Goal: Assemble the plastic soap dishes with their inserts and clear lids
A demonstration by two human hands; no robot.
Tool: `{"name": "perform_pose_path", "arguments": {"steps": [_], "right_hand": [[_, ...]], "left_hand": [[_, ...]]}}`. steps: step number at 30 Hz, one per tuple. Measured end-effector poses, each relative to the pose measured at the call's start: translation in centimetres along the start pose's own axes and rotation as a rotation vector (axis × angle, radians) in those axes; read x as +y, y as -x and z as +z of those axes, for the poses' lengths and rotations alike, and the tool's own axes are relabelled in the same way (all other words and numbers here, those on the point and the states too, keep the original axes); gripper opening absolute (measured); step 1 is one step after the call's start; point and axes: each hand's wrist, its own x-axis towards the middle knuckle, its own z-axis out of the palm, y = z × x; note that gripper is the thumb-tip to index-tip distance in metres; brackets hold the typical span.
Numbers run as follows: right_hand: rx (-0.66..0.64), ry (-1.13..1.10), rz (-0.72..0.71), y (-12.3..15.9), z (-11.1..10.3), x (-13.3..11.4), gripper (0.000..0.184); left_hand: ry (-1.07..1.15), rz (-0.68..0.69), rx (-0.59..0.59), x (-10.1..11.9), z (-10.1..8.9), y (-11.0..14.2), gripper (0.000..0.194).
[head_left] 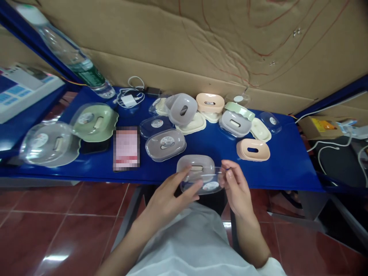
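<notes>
At the near edge of the blue table (287, 161), both my hands hold a grey soap box with a clear lid (198, 172). My left hand (169, 195) grips its left side, fingers curled round the lid and base. My right hand (237, 184) pinches the right end of the clear lid. The lid sits tilted over the base, with a round sticker showing through it.
Several more soap boxes lie on the table: a grey one with a clear lid (166, 144), a peach one (253, 149), a green one (94, 122). A phone (126, 148), a water bottle (71, 53) and a white charger (129, 100) are also there. Cardboard stands behind.
</notes>
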Motion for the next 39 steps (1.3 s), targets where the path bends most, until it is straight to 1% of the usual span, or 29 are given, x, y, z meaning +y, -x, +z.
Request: {"name": "perform_pose_path", "arguments": {"steps": [1,2,3,5,7,8,10,13,15,17,20,23,26,28,32,37,39], "right_hand": [[0.035,0.088,-0.087,-0.4,0.2,0.3,0.036],[0.042,0.201,-0.202,-0.9,0.2,0.5,0.039],[0.01,0.327,-0.322,-1.2,0.2,0.8,0.043],[-0.138,0.558,-0.506,-1.9,-0.2,1.2,0.055],[-0.271,0.717,-0.591,-2.4,-0.8,1.6,0.064],[-0.294,0.772,-0.61,-2.6,-1.0,1.9,0.065],[-0.29,0.844,-0.62,-2.8,-1.4,2.5,0.062],[-0.311,0.858,-0.604,-2.9,-1.8,3.5,0.06],[-0.335,0.828,-0.597,-2.9,-1.9,4.0,0.061],[-0.331,0.79,-0.588,-2.8,-1.8,4.3,0.06],[-0.287,0.751,-0.566,-2.7,-1.6,4.8,0.06],[-0.213,0.76,-0.587,-2.4,-1.1,5.4,0.065],[-0.122,0.803,-0.62,-2.1,-0.7,5.9,0.07],[-0.091,0.824,-0.625,-2.0,-0.7,6.0,0.071],[-0.106,0.846,-0.632,-1.9,-1.0,5.8,0.071],[-0.108,0.871,-0.657,-2.3,-0.4,5.7,0.07],[-0.139,0.899,-0.66,-2.9,-0.7,5.3,0.068]], "left_hand": [[-0.005,-0.008,0.018,-0.6,0.0,-0.3,0.064],[-0.009,-0.022,0.033,-1.3,0.0,-0.6,0.067],[-0.008,-0.048,0.047,-2.0,-0.1,-0.9,0.072],[0.011,-0.124,0.043,-3.3,-0.1,-1.3,0.076],[0.028,-0.174,0.008,-4.2,0.0,-1.5,0.073],[0.031,-0.178,-0.016,-4.5,0.1,-1.5,0.072],[0.024,-0.155,-0.063,-4.8,0.5,-1.4,0.071],[-0.01,-0.112,-0.105,-4.7,1.1,-1.1,0.075],[-0.032,-0.101,-0.102,-4.6,1.4,-0.7,0.078],[-0.048,-0.089,-0.077,-4.5,1.6,-0.3,0.081],[-0.094,-0.061,-0.039,-4.6,2.0,0.0,0.077],[-0.143,-0.044,-0.062,-4.8,2.1,-0.3,0.07],[-0.142,-0.008,-0.088,-5.1,1.9,-1.2,0.068],[-0.134,0.028,-0.091,-5.3,1.6,-1.8,0.066],[-0.121,0.063,-0.096,-5.4,1.4,-2.8,0.06],[-0.116,0.021,-0.071,-5.1,1.9,-2.6,0.057],[-0.114,-0.007,-0.044,-4.7,2.2,-2.3,0.057]]}}
